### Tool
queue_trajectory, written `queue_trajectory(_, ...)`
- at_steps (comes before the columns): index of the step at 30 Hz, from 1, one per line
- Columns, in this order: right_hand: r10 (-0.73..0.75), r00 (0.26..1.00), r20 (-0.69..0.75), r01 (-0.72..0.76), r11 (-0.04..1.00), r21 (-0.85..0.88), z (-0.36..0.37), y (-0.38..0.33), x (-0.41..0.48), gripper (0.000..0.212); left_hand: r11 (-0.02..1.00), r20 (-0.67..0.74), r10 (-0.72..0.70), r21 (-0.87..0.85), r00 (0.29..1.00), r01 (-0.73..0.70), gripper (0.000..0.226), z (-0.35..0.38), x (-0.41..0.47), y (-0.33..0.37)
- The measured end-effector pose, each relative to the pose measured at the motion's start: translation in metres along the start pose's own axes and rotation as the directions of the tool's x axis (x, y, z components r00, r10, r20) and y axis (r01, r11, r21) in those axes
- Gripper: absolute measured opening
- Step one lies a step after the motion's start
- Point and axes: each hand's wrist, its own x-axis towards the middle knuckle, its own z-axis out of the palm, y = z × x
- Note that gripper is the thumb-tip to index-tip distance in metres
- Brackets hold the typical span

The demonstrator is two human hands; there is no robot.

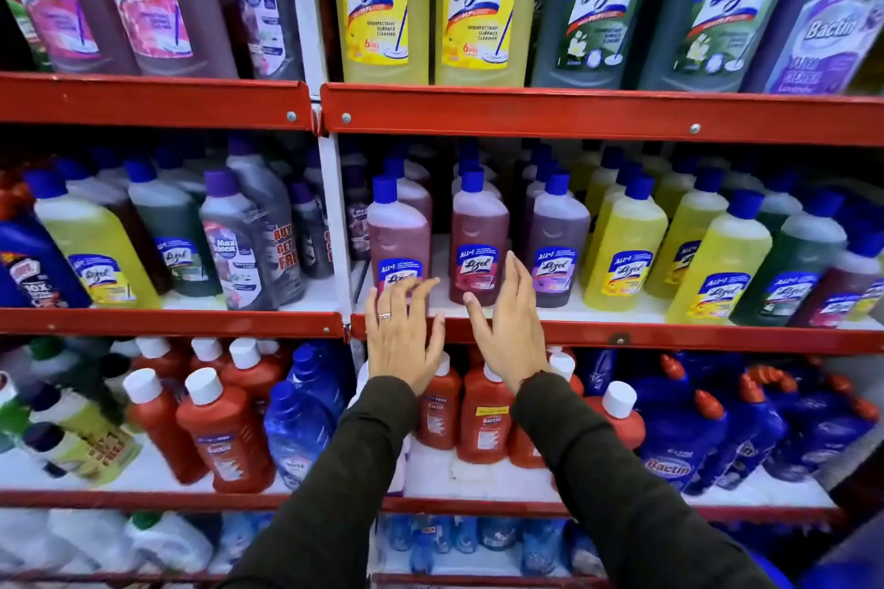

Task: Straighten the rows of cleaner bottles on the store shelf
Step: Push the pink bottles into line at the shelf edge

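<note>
On the middle shelf stand rows of blue-capped Lizol cleaner bottles. A pink bottle (398, 239) stands at the front left of the bay. A darker red bottle (480, 239) stands beside it, then a purple one (558, 244) and yellow ones (624, 249). My left hand (404, 335) hovers in front of the pink bottle's base, fingers spread, a ring on one finger. My right hand (509, 325) is held flat and upright just right of the red bottle's base. Neither hand grips anything.
The red shelf edge (669, 335) runs under my hands. Large Lizol bottles (380, 0) fill the shelf above. Orange Bactin bottles (483, 416) and blue Bactin jugs (679, 445) crowd the shelf below. A white upright (330, 206) divides the bays.
</note>
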Motion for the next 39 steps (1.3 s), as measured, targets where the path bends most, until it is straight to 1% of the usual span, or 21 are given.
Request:
queue_trajectory(4,0.181,0.981,0.077,-0.187,0.979,0.08,0.015,-0.006,0.021,0.092,0.999,0.094,0.0,0.033,0.996,-0.003,0.044,0.007,-0.016,-0.026)
queue_trajectory(6,0.242,0.968,0.068,-0.247,0.965,0.084,0.024,-0.01,0.031,0.093,1.0,0.139,0.004,0.02,0.99,-0.007,0.047,0.01,-0.021,-0.034)
queue_trajectory(9,0.308,0.951,0.029,-0.309,0.947,0.09,0.034,-0.016,0.046,0.096,0.999,0.17,0.036,0.034,0.985,-0.042,0.049,0.013,-0.023,-0.042)
queue_trajectory(14,0.406,0.914,-0.023,-0.403,0.912,0.07,0.044,-0.022,0.062,0.109,0.997,0.182,0.055,0.042,0.982,-0.064,0.049,0.018,-0.023,-0.047)
queue_trajectory(17,0.442,0.896,-0.034,-0.44,0.896,0.051,0.045,-0.022,0.068,0.107,0.996,0.181,0.064,0.046,0.981,-0.074,0.048,0.021,-0.023,-0.05)
queue_trajectory(21,0.427,0.904,-0.032,-0.428,0.904,0.002,0.044,-0.018,0.069,0.097,0.997,0.175,0.054,0.051,0.983,-0.063,0.044,0.024,-0.024,-0.05)
queue_trajectory(25,0.375,0.926,-0.038,-0.376,0.927,0.005,0.042,-0.013,0.059,0.093,0.996,0.142,0.051,0.06,0.989,-0.06,0.041,0.026,-0.025,-0.049)
queue_trajectory(30,0.318,0.946,-0.057,-0.317,0.948,0.024,0.038,-0.009,0.041,0.101,0.996,0.119,0.05,0.07,0.992,-0.058,0.037,0.028,-0.025,-0.047)
queue_trajectory(33,0.282,0.957,-0.064,-0.282,0.959,0.006,0.034,-0.007,0.034,0.098,0.995,0.115,0.047,0.078,0.992,-0.057,0.036,0.027,-0.024,-0.046)
queue_trajectory(39,0.236,0.971,-0.047,-0.237,0.971,-0.037,0.03,-0.005,0.03,0.101,0.994,0.12,0.047,0.094,0.992,-0.058,0.035,0.023,-0.023,-0.042)
